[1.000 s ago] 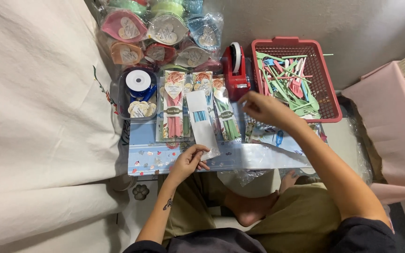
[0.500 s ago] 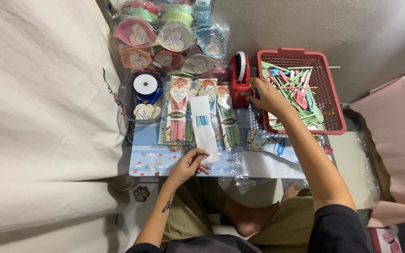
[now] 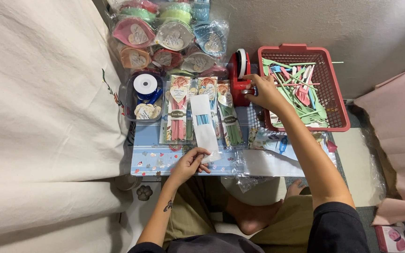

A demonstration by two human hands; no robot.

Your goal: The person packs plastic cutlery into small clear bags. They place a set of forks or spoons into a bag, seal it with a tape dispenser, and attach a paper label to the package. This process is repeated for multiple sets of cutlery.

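Observation:
My left hand (image 3: pixel 189 164) pinches the near end of a long clear packet (image 3: pixel 204 125) holding blue cutlery, which lies flat on the small patterned table (image 3: pixel 151 159). My right hand (image 3: pixel 264 93) is stretched out to the red tape dispenser (image 3: pixel 238 77), fingers at its front edge by the roll. Whether tape is gripped is hard to tell. Finished packets of pink cutlery (image 3: pixel 178 108) and green cutlery (image 3: pixel 228 117) lie on either side of the clear packet.
A red basket (image 3: pixel 338 122) with loose plastic forks and spoons stands to the right. A dark tray (image 3: pixel 130 100) holds ribbon spools and heart tags. Bagged heart-shaped boxes (image 3: pixel 169 35) are piled at the back. White cloth lies left, a pink cover right.
My right hand moved from over the packets up and right to the tape dispenser. The left hand stayed on the packet's near end.

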